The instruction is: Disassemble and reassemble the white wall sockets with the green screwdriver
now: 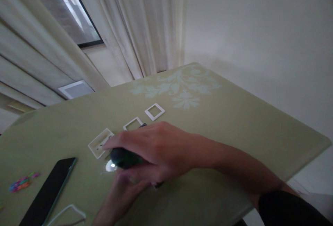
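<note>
My right hand (153,149) reaches across the green table (234,122) and is closed round a dark rounded handle (123,157), perhaps of a tool, with a shiny metal tip (110,166) at its left end. My left hand (125,188) comes up from below, fingers curled under the right hand; what it holds is hidden. A white square frame plate (100,142) lies just left of the right fingertips. Two smaller white square frames (132,123) (154,111) lie behind the hand.
A black phone (49,191) lies face down at the left front. Coloured small pieces (22,182) sit at the far left edge, and a thin white frame (67,214) near the bottom. Curtains and a wall stand behind the table.
</note>
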Demonstrator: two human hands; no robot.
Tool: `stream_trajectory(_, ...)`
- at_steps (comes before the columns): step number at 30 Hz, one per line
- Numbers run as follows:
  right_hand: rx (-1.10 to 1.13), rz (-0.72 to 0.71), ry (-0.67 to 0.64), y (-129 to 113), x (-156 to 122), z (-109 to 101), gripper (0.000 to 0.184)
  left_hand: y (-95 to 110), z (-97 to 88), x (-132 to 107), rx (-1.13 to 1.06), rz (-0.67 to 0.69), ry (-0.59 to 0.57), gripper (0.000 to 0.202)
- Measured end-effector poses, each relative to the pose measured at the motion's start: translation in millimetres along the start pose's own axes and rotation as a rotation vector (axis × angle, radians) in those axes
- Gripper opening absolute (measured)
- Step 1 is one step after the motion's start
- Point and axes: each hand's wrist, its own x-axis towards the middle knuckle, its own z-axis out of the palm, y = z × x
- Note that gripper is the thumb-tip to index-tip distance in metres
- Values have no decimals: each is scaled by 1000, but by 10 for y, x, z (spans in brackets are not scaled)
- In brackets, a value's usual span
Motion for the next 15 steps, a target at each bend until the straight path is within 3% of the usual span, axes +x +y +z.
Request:
stream_trajectory(4, 37, 80, 376, 35, -89, -183, 50, 210, 21, 83, 234, 104, -178, 82)
stream_trajectory(7, -8, 110, 547, 68, -145, -298, 49, 322, 102, 96, 317, 169, -218, 87)
stream_trajectory(9, -23, 112, 564, 77, -167, -352, 44, 350, 139, 89, 324, 179, -212, 80)
stream_trajectory(15, -66, 127, 446, 53, -176, -398, 31, 321, 171, 76, 224, 171, -208, 80)
